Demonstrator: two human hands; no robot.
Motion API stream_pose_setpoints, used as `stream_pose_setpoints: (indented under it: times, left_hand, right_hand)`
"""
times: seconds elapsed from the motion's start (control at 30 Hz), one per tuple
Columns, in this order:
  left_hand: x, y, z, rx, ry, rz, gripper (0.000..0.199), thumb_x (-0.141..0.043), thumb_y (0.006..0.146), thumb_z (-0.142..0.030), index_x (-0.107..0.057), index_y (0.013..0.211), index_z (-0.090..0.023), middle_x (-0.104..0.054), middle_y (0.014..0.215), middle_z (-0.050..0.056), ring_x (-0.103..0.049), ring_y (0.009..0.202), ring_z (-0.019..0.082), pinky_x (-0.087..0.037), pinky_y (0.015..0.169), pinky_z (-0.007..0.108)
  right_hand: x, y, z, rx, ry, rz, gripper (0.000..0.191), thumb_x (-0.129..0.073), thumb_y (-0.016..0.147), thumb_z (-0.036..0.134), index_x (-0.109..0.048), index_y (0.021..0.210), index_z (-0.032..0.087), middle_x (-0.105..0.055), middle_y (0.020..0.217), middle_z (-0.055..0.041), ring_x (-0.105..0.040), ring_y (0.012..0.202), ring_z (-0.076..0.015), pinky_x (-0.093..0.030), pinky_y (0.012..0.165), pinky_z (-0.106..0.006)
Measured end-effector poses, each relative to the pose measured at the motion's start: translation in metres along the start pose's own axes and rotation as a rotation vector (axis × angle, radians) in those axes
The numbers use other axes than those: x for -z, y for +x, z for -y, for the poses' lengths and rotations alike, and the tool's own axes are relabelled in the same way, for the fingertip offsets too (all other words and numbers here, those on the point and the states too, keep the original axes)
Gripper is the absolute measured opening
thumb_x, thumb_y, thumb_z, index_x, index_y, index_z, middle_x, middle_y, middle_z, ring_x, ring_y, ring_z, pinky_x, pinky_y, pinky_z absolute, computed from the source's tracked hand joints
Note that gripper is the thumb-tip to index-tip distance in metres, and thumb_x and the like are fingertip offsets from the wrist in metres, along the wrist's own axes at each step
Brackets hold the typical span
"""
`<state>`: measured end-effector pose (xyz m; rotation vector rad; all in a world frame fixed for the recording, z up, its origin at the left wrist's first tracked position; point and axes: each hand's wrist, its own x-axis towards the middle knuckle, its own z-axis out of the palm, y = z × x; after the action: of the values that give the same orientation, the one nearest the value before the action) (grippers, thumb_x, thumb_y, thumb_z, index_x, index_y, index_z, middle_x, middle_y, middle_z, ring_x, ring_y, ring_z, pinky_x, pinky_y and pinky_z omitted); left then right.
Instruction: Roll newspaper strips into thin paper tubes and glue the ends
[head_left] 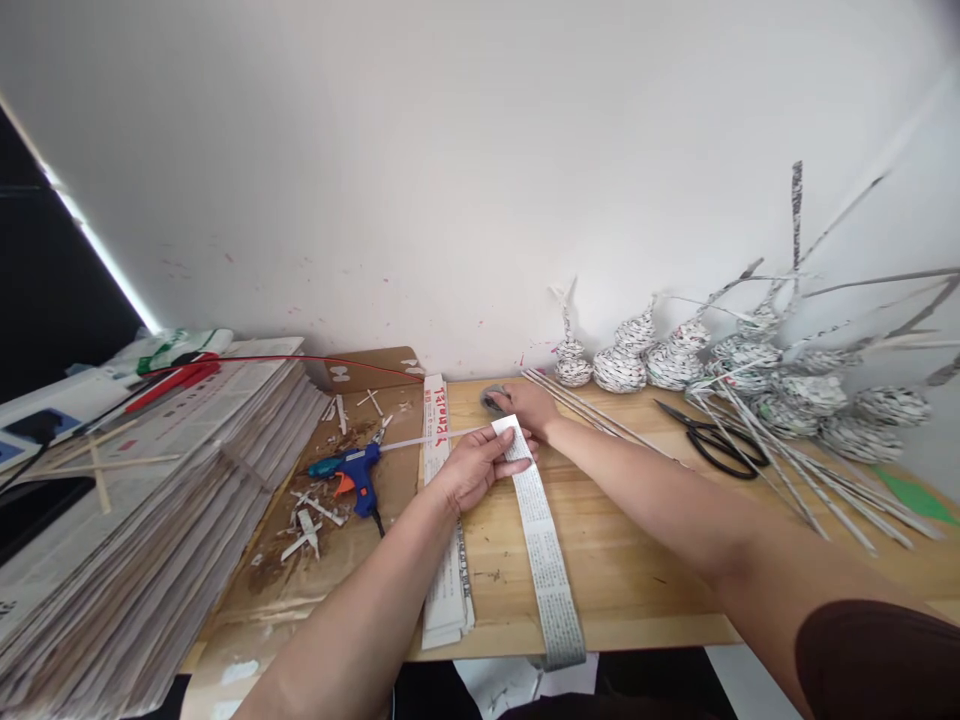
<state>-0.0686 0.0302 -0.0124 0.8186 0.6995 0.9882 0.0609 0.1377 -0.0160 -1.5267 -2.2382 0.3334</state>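
Note:
My left hand (476,468) pinches the upper end of a long newspaper strip (546,545), thumb on top. The strip slants down across the wooden table, and its lower end hangs over the front edge. Just beyond, my right hand (525,408) is at a small grey, roundish thing (495,400) on the table; its fingers are partly hidden, and I cannot make out whether they grip it. Left of my hands lies a stack of cut newspaper strips (444,580). A thin white stick (409,441) crosses that stack from the glue gun.
A blue glue gun (360,475) lies on stained cardboard (262,590) among paper scraps. Tall newspaper stacks (217,530) stand at left. To the right are black scissors (720,447), rolled paper sticks (832,495) and several woven paper gourds (621,365) along the wall.

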Motion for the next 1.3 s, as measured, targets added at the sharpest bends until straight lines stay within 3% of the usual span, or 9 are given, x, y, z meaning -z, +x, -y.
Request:
stream_pose_setpoints:
  times: [0.1, 0.33, 0.6, 0.7, 0.8, 0.87, 0.97, 1.07, 1.3]
  left_hand:
    - [0.000, 0.001, 0.001, -0.010, 0.019, -0.023, 0.023, -0.064, 0.079, -0.025, -0.066, 0.096, -0.009, -0.068, 0.101, 0.014, -0.067, 0.085, 0.018, -0.056, 0.073, 0.028]
    - [-0.001, 0.000, 0.003, 0.016, 0.020, 0.029, 0.023, -0.063, 0.080, -0.025, -0.065, 0.098, -0.010, -0.068, 0.098, 0.014, -0.067, 0.088, 0.020, -0.056, 0.072, 0.028]
    - [0.000, 0.001, 0.001, 0.026, 0.021, -0.006, 0.025, -0.058, 0.083, -0.027, -0.063, 0.102, -0.011, -0.068, 0.099, 0.015, -0.068, 0.086, 0.022, -0.057, 0.070, 0.032]
    - [-0.001, 0.001, 0.000, 0.010, 0.021, -0.035, 0.023, -0.059, 0.083, -0.026, -0.063, 0.100, -0.011, -0.067, 0.103, 0.015, -0.067, 0.087, 0.021, -0.057, 0.066, 0.028]
    - [-0.001, 0.000, 0.000, -0.006, 0.020, -0.046, 0.022, -0.058, 0.083, -0.027, -0.063, 0.098, -0.011, -0.068, 0.098, 0.014, -0.068, 0.084, 0.020, -0.057, 0.068, 0.029]
    - [-0.003, -0.001, 0.000, -0.006, 0.038, -0.061, 0.023, -0.059, 0.083, -0.029, -0.062, 0.097, -0.011, -0.069, 0.092, 0.013, -0.068, 0.079, 0.019, -0.057, 0.069, 0.030]
    - [-0.006, -0.002, 0.001, -0.011, 0.103, -0.068, 0.027, -0.061, 0.081, -0.032, -0.063, 0.100, -0.012, -0.070, 0.088, 0.012, -0.068, 0.075, 0.018, -0.056, 0.065, 0.028]
    - [-0.009, -0.004, 0.004, -0.040, 0.174, -0.043, 0.033, -0.062, 0.080, -0.037, -0.063, 0.103, -0.013, -0.070, 0.089, 0.010, -0.067, 0.076, 0.018, -0.055, 0.062, 0.027]
    - [-0.010, -0.005, 0.008, -0.072, 0.332, -0.045, 0.040, -0.059, 0.079, -0.046, -0.065, 0.101, -0.013, -0.069, 0.083, 0.009, -0.065, 0.074, 0.017, -0.054, 0.063, 0.027]
  right_hand:
    - [0.001, 0.001, -0.001, -0.027, 0.073, -0.031, 0.051, -0.041, 0.083, 0.063, -0.066, 0.089, 0.019, -0.069, 0.085, -0.0088, -0.061, 0.079, -0.0211, -0.039, 0.067, -0.027]
    - [0.003, -0.007, -0.010, -0.021, 0.132, -0.062, 0.026, -0.042, 0.090, 0.025, -0.064, 0.101, 0.019, -0.069, 0.099, -0.0073, -0.061, 0.090, -0.0182, -0.041, 0.075, -0.025]
    - [-0.003, -0.003, 0.001, -0.137, 0.103, -0.087, 0.048, -0.036, 0.089, 0.053, -0.069, 0.085, 0.018, -0.070, 0.085, -0.0119, -0.063, 0.084, -0.0234, -0.041, 0.070, -0.030]
    - [0.005, -0.001, 0.003, -0.114, 0.155, -0.066, 0.052, -0.041, 0.085, 0.060, -0.068, 0.098, 0.017, -0.070, 0.093, -0.0115, -0.064, 0.087, -0.0227, -0.044, 0.072, -0.029]
    - [0.015, -0.014, 0.001, -0.066, 0.236, -0.130, 0.050, -0.048, 0.086, 0.049, -0.054, 0.126, 0.019, -0.062, 0.117, -0.0107, -0.059, 0.103, -0.0203, -0.044, 0.080, -0.028]
    - [0.021, -0.032, -0.002, -0.039, 0.380, -0.210, 0.046, -0.053, 0.084, 0.040, -0.054, 0.125, 0.020, -0.060, 0.120, -0.0104, -0.058, 0.105, -0.0204, -0.046, 0.079, -0.028]
    - [0.030, -0.061, -0.006, -0.026, 0.702, 0.053, 0.033, -0.050, 0.085, 0.044, -0.068, 0.091, 0.017, -0.068, 0.083, -0.0063, -0.063, 0.075, -0.0169, -0.047, 0.063, -0.026]
    - [0.037, -0.081, -0.007, -0.015, 0.958, 0.334, 0.038, -0.053, 0.082, 0.050, -0.066, 0.082, 0.014, -0.062, 0.063, -0.0021, -0.059, 0.057, -0.0126, -0.040, 0.050, -0.021]
    - [0.040, -0.083, -0.005, 0.018, 1.049, 0.349, 0.040, -0.063, 0.076, 0.047, -0.069, 0.094, 0.012, -0.062, 0.062, -0.0019, -0.056, 0.057, -0.0111, -0.037, 0.049, -0.020]
